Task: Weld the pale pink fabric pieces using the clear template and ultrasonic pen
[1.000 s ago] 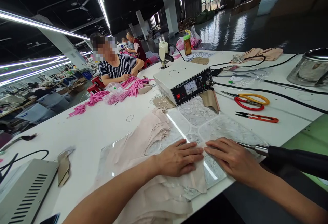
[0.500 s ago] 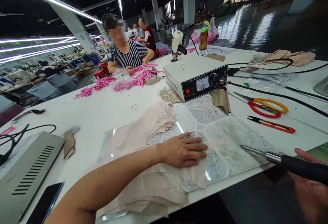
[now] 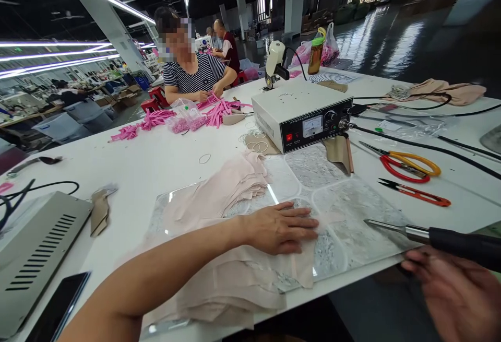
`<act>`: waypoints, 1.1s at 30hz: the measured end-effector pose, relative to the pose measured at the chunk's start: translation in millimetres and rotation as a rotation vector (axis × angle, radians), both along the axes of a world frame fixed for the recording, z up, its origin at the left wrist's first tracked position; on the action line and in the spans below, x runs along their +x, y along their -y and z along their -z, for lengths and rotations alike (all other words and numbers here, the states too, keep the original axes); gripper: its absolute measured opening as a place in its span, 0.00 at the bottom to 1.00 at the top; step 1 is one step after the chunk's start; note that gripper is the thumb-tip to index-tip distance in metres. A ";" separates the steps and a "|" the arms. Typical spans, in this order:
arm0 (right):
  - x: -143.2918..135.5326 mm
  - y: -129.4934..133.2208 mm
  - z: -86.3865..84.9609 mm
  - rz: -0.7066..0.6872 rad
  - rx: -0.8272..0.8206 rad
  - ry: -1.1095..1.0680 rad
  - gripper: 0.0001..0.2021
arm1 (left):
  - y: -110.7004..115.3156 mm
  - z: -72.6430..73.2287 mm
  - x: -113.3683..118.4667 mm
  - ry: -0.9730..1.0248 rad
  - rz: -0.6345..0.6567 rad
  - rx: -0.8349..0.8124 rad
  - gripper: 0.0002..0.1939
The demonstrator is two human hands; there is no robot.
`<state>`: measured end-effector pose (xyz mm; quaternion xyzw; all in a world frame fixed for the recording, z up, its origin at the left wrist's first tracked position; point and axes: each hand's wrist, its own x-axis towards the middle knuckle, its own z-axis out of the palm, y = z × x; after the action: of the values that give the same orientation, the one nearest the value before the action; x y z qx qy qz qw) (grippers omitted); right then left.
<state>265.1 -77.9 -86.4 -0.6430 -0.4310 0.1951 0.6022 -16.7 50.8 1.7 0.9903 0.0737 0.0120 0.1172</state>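
Note:
My left hand (image 3: 279, 228) lies flat with fingers spread, pressing pale pink fabric (image 3: 230, 282) onto a clear glass-like sheet (image 3: 352, 203). Another stack of the thin fabric (image 3: 225, 185) is fanned out behind my wrist. At the right table edge, my right hand (image 3: 450, 284) is closed below the black handle of an ultrasonic cutter (image 3: 450, 243), its fingertips drawn together. The cutter's metal tip points left over the sheet, a little apart from my left fingers. Part of the grip is hidden by the handle.
A control box (image 3: 303, 115) with a dial and cable stands behind the sheet. Red-and-yellow scissors (image 3: 407, 164) and orange thread snips (image 3: 415, 193) lie right. A grey vented box (image 3: 45, 258) and phone (image 3: 58, 305) lie left. Across the table, a co-worker (image 3: 195, 73) handles pink strips (image 3: 219, 112).
My right hand has shifted left and its fingers have curled together below the cutter's handle. My left hand stays on the fabric. The co-worker's hands have come together at the pink strips.

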 end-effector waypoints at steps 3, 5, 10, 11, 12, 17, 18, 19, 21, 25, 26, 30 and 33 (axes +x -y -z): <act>-22.6 5.7 -21.4 0.077 -0.160 -0.383 0.08 | 1.7 -1.7 7.9 0.079 -0.074 -0.034 0.18; -32.9 3.4 -33.7 0.012 -0.281 -0.335 0.12 | 4.6 -3.8 17.5 0.111 -0.200 -0.057 0.15; -47.5 -13.7 -49.8 -0.172 -0.258 0.121 0.15 | 14.4 -4.5 43.8 0.034 -0.471 -0.150 0.10; -49.5 -17.3 -51.0 -0.198 -0.199 0.227 0.13 | 15.8 -3.6 47.5 0.013 -0.509 -0.153 0.09; -51.2 -20.7 -51.6 -0.222 -0.143 0.323 0.12 | 16.8 -2.6 50.5 -0.004 -0.539 -0.146 0.07; -54.5 -29.9 -50.7 -0.327 -0.054 0.499 0.10 | 18.3 -0.3 56.0 -0.051 -0.572 -0.080 0.08; -54.5 -30.4 -50.2 -0.331 -0.058 0.502 0.10 | 18.5 -0.6 56.0 -0.053 -0.567 -0.071 0.08; -54.5 -30.7 -49.8 -0.332 -0.060 0.504 0.10 | 18.9 -1.1 55.9 -0.053 -0.563 -0.065 0.08; -54.5 -30.9 -49.1 -0.331 -0.058 0.505 0.10 | 20.1 -2.1 55.7 -0.053 -0.556 -0.055 0.08; -54.5 -31.8 -49.9 -0.339 -0.092 0.490 0.10 | 23.3 -2.3 55.5 -0.076 -0.543 -0.002 0.09; -54.7 -32.2 -50.7 -0.338 -0.111 0.480 0.11 | 23.7 -2.1 55.3 -0.078 -0.545 0.004 0.10; -58.8 -33.7 -57.4 -0.391 -0.242 0.372 0.12 | 22.5 -1.5 52.7 0.008 -0.595 -0.105 0.09; -66.0 -36.4 -65.1 -0.529 -0.425 0.230 0.16 | 20.1 -2.5 49.4 0.117 -0.677 -0.269 0.08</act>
<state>199.1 -41.5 -21.4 -0.6378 -0.5973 0.3557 0.3314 32.7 30.8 4.2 0.8833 0.3912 0.0967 0.2396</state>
